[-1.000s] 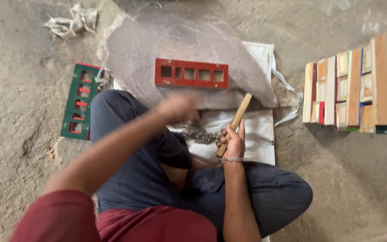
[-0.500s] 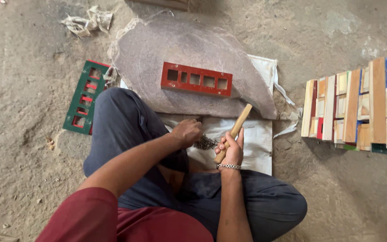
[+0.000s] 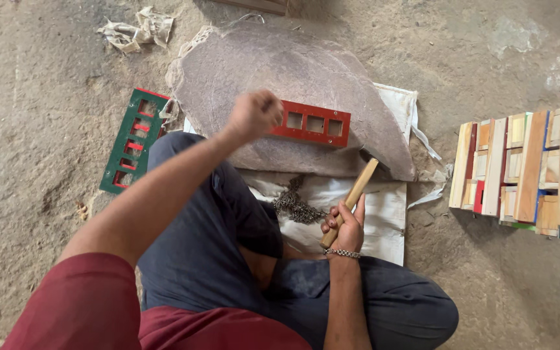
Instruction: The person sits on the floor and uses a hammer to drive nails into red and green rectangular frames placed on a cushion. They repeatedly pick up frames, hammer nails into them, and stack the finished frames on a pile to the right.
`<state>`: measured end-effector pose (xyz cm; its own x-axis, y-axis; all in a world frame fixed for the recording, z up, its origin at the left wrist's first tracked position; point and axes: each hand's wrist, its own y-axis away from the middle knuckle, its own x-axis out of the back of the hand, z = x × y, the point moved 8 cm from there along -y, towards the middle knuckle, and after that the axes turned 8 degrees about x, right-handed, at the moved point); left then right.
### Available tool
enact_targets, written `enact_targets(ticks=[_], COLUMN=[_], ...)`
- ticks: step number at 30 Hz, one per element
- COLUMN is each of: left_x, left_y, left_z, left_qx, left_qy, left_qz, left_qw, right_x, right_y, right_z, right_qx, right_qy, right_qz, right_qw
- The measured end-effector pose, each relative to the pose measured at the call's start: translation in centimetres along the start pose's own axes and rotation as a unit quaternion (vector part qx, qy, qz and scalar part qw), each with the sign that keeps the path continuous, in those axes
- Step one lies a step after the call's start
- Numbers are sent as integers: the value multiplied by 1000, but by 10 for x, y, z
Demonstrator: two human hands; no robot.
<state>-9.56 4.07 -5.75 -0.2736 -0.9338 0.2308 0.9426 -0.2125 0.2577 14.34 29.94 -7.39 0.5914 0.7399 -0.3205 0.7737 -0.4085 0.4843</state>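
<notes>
On the dusty floor, a person sits cross-legged at a flat grey stone slab (image 3: 306,84) that lies partly over a white sack (image 3: 384,214). Right hand (image 3: 345,227) is wrapped firmly around the wooden handle of a hammer (image 3: 352,198), handle tilted up toward the slab, the dark head just at the slab's near edge. Left hand (image 3: 254,115) is lifted over the slab, curled into a fist; cannot tell if anything small is pinched inside. It hovers just beside the left end of a red wooden frame (image 3: 312,123) with square cut-outs, lying flat on the slab. A heap of small nails (image 3: 298,206) sits on the sack between the knees, near the right hand. A green and red frame (image 3: 131,141) lies on the floor left of the slab, apart from it. Stacked wooden pieces (image 3: 526,168) stand well apart at right; crumpled paper (image 3: 139,29) at top left. Risks, as judgement: a hammer blow with the left fingers close to the frame could hit them; a strike near the thin bars between cut-outs could split them; the frame could skid on the bare stone. Room: slab is open above and right of the frame, floor open on the left, knees crowd the near edge.
</notes>
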Motion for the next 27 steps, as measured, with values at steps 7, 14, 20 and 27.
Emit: enact_targets(ticks=[7, 14, 20, 27], left_x=[52, 44, 34, 31], left_y=[-25, -24, -23, -16], left_z=[-4, -8, -10, 1], left_qx=[-61, -74, -16, -64], left_qy=[-111, -143, -177, -207], left_qz=[170, 155, 124, 143], left_qw=[977, 975, 976, 966], right_x=[-3, -6, -10, -21], right_y=[1, 2, 5, 15], right_z=[-1, -1, -5, -14], right_qx=[-5, -5, 5, 30], right_qy=[0, 8, 27, 83], right_qz=[2, -1, -4, 22], right_qw=[1000, 1000, 1000, 996])
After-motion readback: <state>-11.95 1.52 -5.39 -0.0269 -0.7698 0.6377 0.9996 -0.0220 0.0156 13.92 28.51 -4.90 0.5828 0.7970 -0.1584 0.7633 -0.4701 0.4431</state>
